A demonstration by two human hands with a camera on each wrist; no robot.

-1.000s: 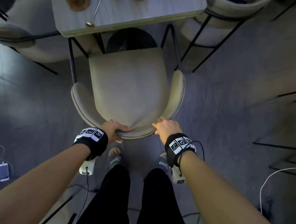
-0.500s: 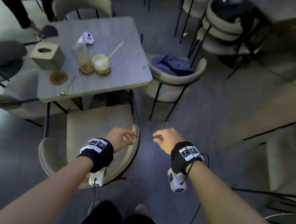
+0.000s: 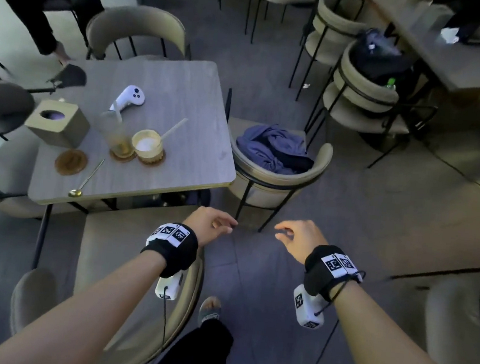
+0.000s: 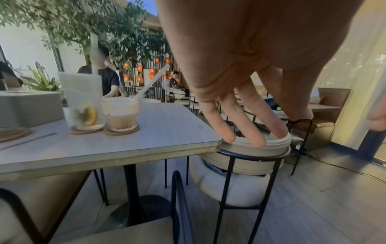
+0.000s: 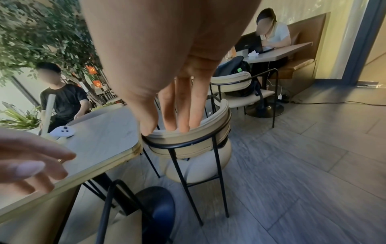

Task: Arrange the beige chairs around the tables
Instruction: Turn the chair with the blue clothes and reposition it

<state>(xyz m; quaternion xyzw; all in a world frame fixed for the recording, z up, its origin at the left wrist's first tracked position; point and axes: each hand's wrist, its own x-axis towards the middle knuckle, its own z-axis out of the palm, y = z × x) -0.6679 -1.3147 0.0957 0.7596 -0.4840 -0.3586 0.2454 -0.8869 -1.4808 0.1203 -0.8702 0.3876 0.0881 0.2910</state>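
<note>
A beige chair [image 3: 114, 252] with a black frame is tucked under the near side of the grey table [image 3: 182, 103], its curved back right below my left forearm. A second beige chair [image 3: 280, 180] carrying a blue cloth [image 3: 271, 149] stands at the table's right side. My left hand [image 3: 223, 225] and right hand [image 3: 286, 234] hover in the air in front of that second chair, fingers relaxed, holding nothing. In the wrist views the left hand's fingers [image 4: 242, 125] and the right hand's fingers [image 5: 173, 115] hang before that chair's back [image 4: 250, 148] [image 5: 198, 137].
On the table stand a tissue box [image 3: 57, 123], two drinks [image 3: 145, 143], a white controller [image 3: 129, 98] and a spoon [image 3: 86, 178]. More beige chairs stand behind [image 3: 136, 28], left [image 3: 2, 106], lower right [image 3: 460, 320] and stacked [image 3: 359, 84]. A person [image 3: 45, 1] sits upper left. Cables cross the floor.
Both hands have let go of the tucked chair's back and lifted. The view has swung up and right, toward the chair with the blue cloth.
</note>
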